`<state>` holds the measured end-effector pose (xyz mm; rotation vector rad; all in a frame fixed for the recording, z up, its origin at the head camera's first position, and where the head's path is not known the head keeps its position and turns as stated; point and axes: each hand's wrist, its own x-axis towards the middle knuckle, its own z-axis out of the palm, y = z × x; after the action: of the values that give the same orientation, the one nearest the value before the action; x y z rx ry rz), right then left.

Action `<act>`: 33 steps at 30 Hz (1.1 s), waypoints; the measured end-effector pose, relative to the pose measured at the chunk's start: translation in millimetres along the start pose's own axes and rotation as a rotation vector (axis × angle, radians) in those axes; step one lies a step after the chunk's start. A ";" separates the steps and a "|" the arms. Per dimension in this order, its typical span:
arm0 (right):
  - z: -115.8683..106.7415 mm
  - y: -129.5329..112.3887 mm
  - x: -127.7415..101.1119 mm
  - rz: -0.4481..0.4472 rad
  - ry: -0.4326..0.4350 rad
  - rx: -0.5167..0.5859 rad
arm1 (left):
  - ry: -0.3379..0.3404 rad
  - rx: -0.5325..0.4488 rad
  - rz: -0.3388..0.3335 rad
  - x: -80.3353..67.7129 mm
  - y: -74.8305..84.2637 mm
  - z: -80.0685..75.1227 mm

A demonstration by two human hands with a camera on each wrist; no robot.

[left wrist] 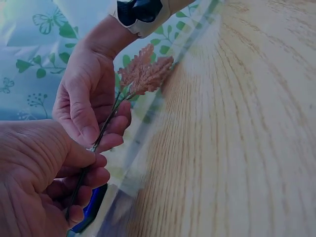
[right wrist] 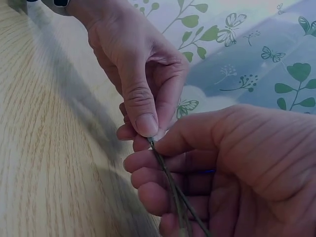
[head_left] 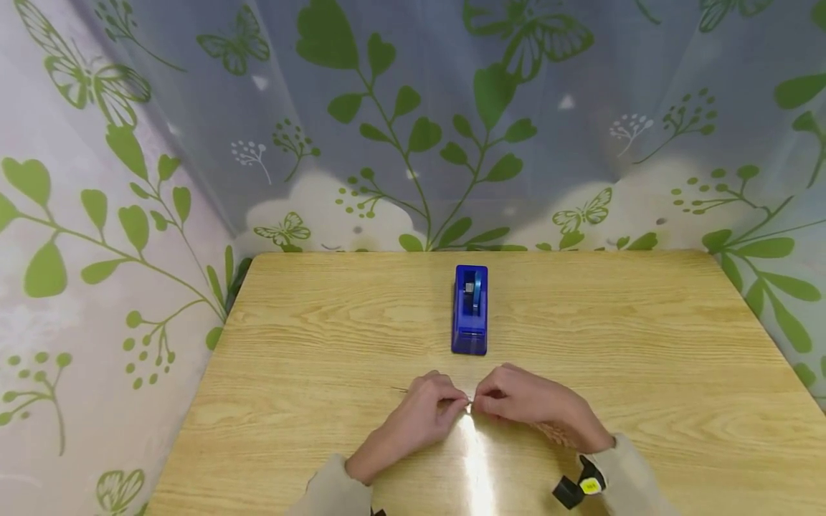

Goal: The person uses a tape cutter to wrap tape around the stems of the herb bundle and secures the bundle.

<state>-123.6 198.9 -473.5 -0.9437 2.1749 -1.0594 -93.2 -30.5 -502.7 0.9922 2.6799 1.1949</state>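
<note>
Both your hands pinch the sprig [left wrist: 143, 74] over the table [head_left: 310, 337], near the dispenser [head_left: 470, 309]: left hand [head_left: 422, 416] and right hand [head_left: 525, 401] on its thin stems. It looks light and brittle; hold the stems, not the plume.

Beige long sleeves, black wrist-worn camera with a yellow sticker [head_left: 589, 486].

Glossy wood-grain table [head_left: 645, 344]; plastic dispenser [head_left: 470, 309]
</note>
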 end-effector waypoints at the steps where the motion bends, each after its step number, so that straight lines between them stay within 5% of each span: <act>1: -0.2 0.8 0.2 -0.008 0.012 -0.020 | 0.002 0.000 0.002 -0.2 0.3 0.0; 13: 0.8 7.7 0.1 -0.007 0.089 -0.024 | 0.056 0.010 0.029 0.4 -1.1 2.7; 20: 6.3 10.1 -3.1 0.035 0.033 0.073 | 0.041 0.011 0.022 0.9 -1.0 2.8; 33: 4.7 15.9 -1.5 -0.106 0.112 0.003 | 0.077 0.017 0.037 0.0 -1.4 5.7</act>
<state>-125.0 205.1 -488.9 -1.0304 2.2339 -1.1909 -92.4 -27.5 -507.6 1.0227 2.7463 1.2437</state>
